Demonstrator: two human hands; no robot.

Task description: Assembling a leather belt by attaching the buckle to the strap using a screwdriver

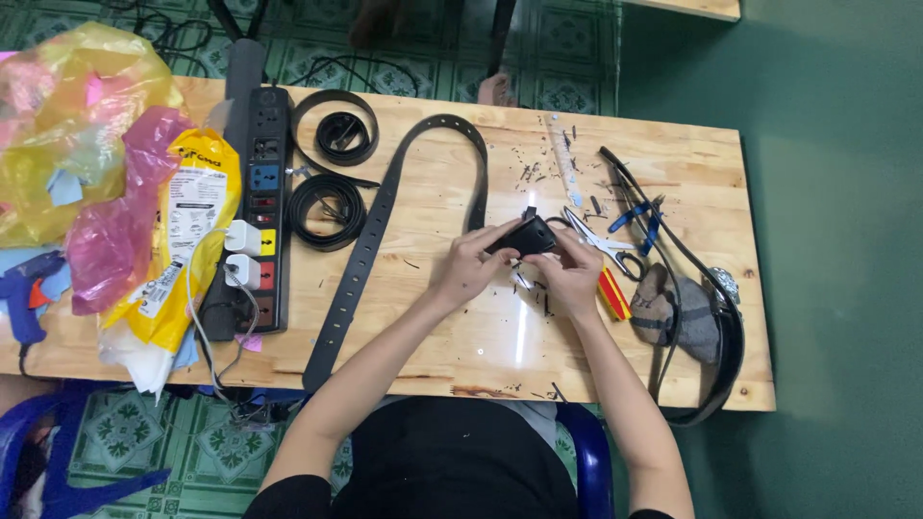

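My left hand [468, 266] and right hand [569, 273] both pinch the black belt end [522, 235] between fingertips, above the wooden table [433, 327]. Scissors [601, 242] lie just right of my right fingers; power strip [260, 207] far left.

Two hands on a black belt end at a wooden table

Near the middle of the table [461, 356], the left hand [468, 266] and right hand [569, 277] pinch the folded end of a long black belt [370, 235], which loops toward the far edge and runs back to the near edge. Scissors [598, 240] lie just right of the hands. Two coiled belts [332, 173] sit beside a power strip [258, 207]; plastic bags [115, 183] crowd the left edge.
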